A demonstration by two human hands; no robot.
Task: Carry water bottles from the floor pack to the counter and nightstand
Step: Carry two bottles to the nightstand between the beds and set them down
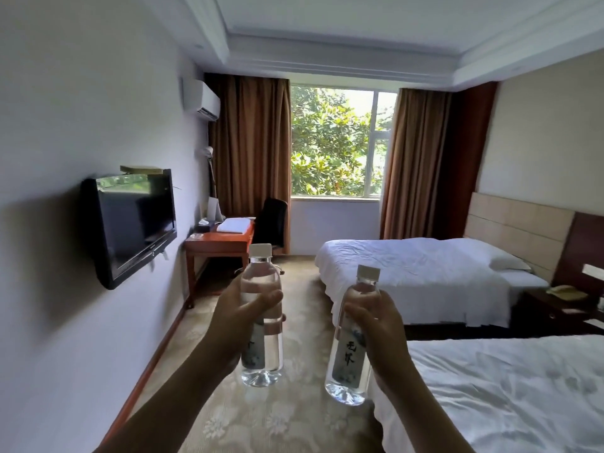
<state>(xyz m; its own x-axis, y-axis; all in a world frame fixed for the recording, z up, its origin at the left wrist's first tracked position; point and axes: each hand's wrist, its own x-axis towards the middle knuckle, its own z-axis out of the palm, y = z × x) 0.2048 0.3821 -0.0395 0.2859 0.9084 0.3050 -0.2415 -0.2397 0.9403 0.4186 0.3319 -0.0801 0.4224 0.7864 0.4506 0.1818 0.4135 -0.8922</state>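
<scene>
- Head view: the left hand [240,317] is gripping the left bottle [261,317] around its middle, fingers and thumb curling round the clear plastic; the bottle is standing upright in the air, white cap on top.
- The right hand [380,331] is clamping its fingers on the right bottle [351,341], which is tilting slightly, cap toward 1 o'clock, base toward 7 o'clock.
- The two bottles are hanging side by side, apart, above the carpet [271,416]; the right one is sitting lower in the frame.
- At 9 o'clock from the bottles a TV [135,225] is hanging on the wall.
- At 11 o'clock a desk [219,241] is standing by the wall, a chair [271,222] beside it.
- At 12 o'clock a window [340,140] is showing green leaves between brown curtains [251,142].
- At 2 o'clock a far bed [415,273] is lying under white sheets; at 4 o'clock a near bed [503,390] is filling the corner.
- Between the beds, at 3 o'clock, a nightstand [555,304] is carrying a phone [562,292].
</scene>
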